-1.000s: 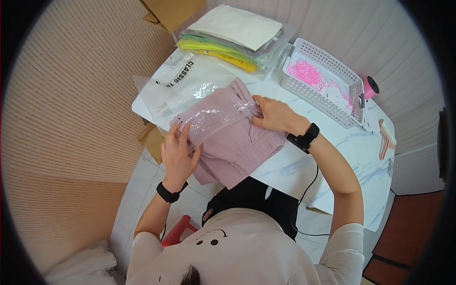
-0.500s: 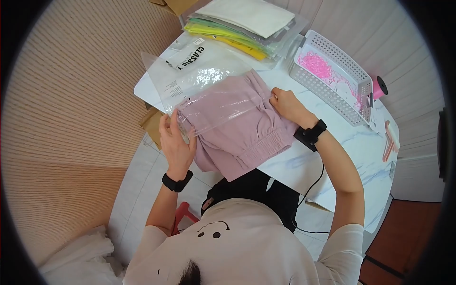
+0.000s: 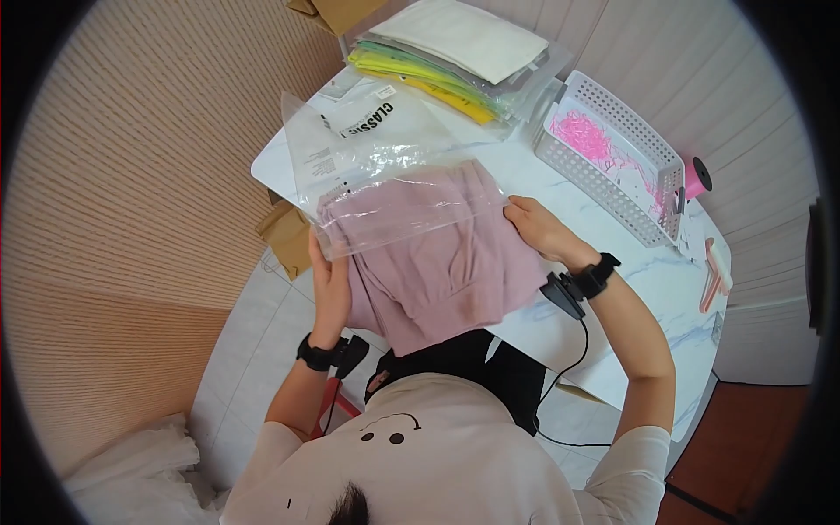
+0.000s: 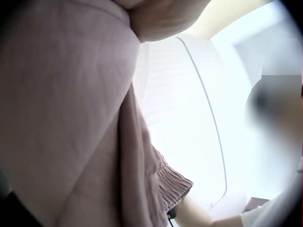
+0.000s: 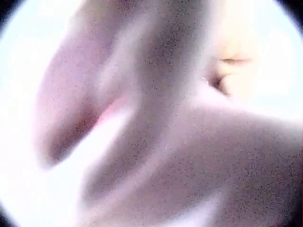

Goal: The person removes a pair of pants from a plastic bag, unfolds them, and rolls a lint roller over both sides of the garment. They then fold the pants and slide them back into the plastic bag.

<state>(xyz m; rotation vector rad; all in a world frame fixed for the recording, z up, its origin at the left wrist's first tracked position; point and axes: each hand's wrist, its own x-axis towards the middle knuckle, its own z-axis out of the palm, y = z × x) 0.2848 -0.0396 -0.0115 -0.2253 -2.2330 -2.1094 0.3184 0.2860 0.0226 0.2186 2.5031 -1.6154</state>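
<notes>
A folded pink garment with a gathered elastic band lies partly inside a clear printed bag, its lower part outside the bag toward the body. My left hand grips the left side of the garment at the bag's edge, fingers partly hidden beneath. At the right side, my right hand pinches the garment and the bag's corner. In the left wrist view the cloth hangs below part of the left hand, with the elastic band lower down. Blurred cloth fills much of the right wrist view.
A stack of bagged garments lies at the table's back. Right of it are a white basket with pink strips, a pink spool and a pink-and-white tool. A cable hangs by the table's front edge.
The garment and bag have shifted and look lifted at the front edge. My left hand has moved from on top of the bag to the garment's side, its fingers now partly underneath.
</notes>
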